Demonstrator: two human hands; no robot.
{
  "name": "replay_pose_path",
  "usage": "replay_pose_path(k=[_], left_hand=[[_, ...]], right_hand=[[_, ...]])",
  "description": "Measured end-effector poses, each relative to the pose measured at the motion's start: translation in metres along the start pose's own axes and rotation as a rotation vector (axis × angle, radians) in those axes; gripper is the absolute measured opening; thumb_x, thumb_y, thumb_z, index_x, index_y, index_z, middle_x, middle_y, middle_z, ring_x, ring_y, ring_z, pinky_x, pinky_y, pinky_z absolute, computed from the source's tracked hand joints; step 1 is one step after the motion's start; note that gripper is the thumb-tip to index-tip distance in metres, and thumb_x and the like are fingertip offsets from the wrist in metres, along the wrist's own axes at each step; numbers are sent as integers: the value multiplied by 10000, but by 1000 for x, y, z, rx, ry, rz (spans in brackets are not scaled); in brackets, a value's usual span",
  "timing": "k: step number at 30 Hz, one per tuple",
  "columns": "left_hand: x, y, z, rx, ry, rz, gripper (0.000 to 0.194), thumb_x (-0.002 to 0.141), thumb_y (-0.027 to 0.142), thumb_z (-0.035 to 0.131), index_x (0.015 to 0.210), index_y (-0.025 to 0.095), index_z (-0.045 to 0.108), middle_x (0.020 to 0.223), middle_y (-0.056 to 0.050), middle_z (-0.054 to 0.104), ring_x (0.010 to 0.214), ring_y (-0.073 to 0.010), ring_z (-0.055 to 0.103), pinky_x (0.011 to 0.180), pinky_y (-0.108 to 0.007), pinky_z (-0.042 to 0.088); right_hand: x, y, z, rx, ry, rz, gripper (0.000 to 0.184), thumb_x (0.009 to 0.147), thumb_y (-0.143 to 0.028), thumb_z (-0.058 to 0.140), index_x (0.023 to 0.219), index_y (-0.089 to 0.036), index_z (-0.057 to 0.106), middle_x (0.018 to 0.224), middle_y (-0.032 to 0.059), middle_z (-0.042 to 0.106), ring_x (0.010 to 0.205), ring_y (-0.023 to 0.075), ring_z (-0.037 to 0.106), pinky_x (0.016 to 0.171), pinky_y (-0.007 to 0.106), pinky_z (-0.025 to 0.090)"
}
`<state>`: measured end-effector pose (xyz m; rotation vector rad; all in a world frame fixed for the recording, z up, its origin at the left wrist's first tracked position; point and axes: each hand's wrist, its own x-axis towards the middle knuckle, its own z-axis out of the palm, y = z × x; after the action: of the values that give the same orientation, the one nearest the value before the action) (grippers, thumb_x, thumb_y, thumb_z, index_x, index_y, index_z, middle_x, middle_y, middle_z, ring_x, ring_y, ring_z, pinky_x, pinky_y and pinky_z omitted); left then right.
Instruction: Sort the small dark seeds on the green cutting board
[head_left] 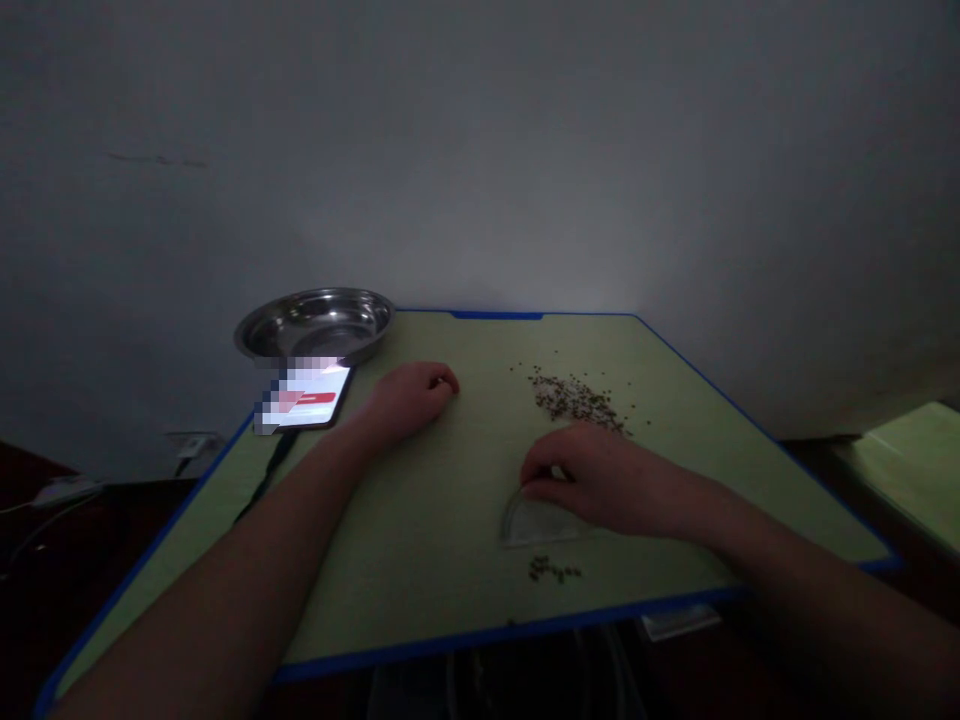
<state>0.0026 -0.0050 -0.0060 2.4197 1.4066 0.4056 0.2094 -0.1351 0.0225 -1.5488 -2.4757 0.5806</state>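
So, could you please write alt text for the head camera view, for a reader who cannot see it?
A person's right hand rests on a clear semicircular plastic piece on a green table with blue edging, between a larger scatter of small seeds and a smaller cluster. The left hand lies loosely curled near a lit phone and a steel bowl.

Table: pale green tabletop with a blue rim (420,560), set against a grey wall.
Left hand (415,395): resting loosely curled on the tabletop, holding nothing.
Right hand (592,475): fingertips pressing a clear plastic semicircular protractor (536,523) flat.
Seeds: large scatter of small dark seeds (574,397) beyond; small cluster of dark seeds (553,570) nearer.
Far left corner: round steel bowl (315,325), lit smartphone (307,398) just beside it.
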Motion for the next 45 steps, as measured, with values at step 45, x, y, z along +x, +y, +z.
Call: replay_pose_path(k=[45], left_hand=[[1, 2, 2, 2, 15, -39, 337, 779, 233, 418, 938, 190, 712, 690, -19, 656, 691, -161, 577, 663, -273, 410]], right_hand=[[-33, -5, 3, 249, -6, 40, 154, 849, -275, 609, 808, -198, 736, 705, -21, 702, 601, 101, 563, 573, 225, 388]])
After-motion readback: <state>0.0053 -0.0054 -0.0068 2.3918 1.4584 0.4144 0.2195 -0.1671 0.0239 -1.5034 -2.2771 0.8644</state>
